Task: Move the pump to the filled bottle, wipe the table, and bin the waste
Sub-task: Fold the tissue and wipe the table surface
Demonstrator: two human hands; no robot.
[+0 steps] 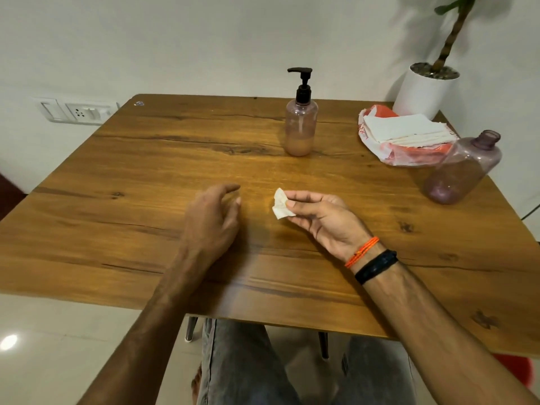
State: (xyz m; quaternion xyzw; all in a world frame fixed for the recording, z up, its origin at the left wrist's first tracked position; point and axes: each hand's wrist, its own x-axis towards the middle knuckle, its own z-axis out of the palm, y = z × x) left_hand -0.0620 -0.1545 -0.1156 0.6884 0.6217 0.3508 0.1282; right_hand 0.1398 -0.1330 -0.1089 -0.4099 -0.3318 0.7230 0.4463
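A pinkish bottle with a black pump screwed on stands upright at the far middle of the wooden table; tan liquid fills its bottom third. An empty purple bottle without a cap stands at the right edge. My right hand hovers over the table's middle, pinching a small crumpled white tissue between thumb and fingers. My left hand floats just left of it, fingers loosely curled and apart, holding nothing.
A stack of white tissues lies on an orange-and-white plastic bag at the far right. A white plant pot stands on the back right corner. Something red sits on the floor at the right, below the table.
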